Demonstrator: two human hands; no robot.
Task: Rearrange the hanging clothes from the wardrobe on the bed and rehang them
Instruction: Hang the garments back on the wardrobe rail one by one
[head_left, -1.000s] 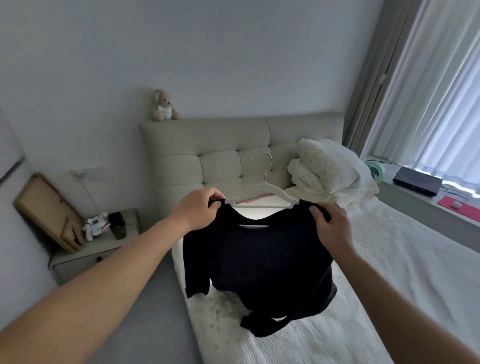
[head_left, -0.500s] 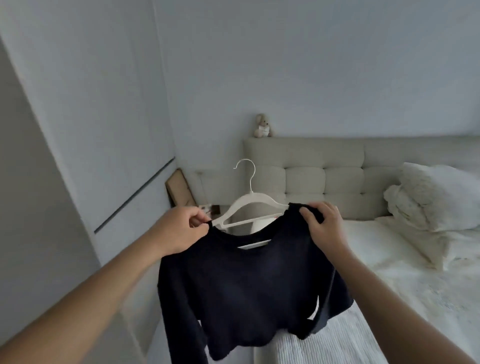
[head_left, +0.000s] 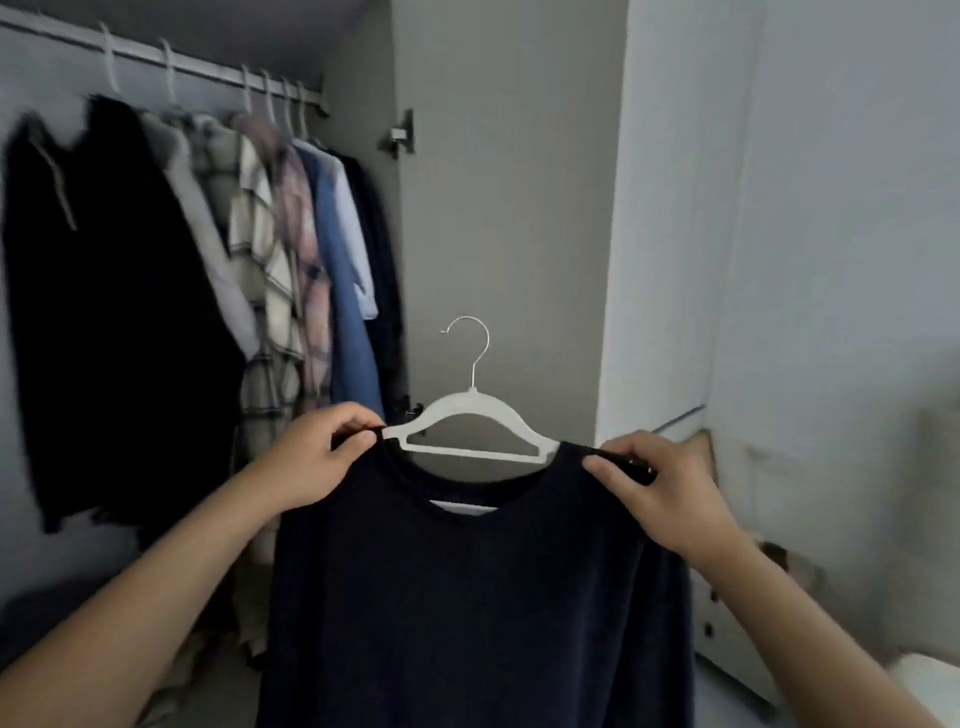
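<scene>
I see my left hand pinching the left shoulder of the dark navy top, thumb and fingers curled over the fabric; my right hand grips the other shoulder the same way; the top hangs between them on a white hanger, hook upright above both hands; beyond my left hand, clothes hang from the wardrobe rail; the open wardrobe door stands behind the hanger.
</scene>
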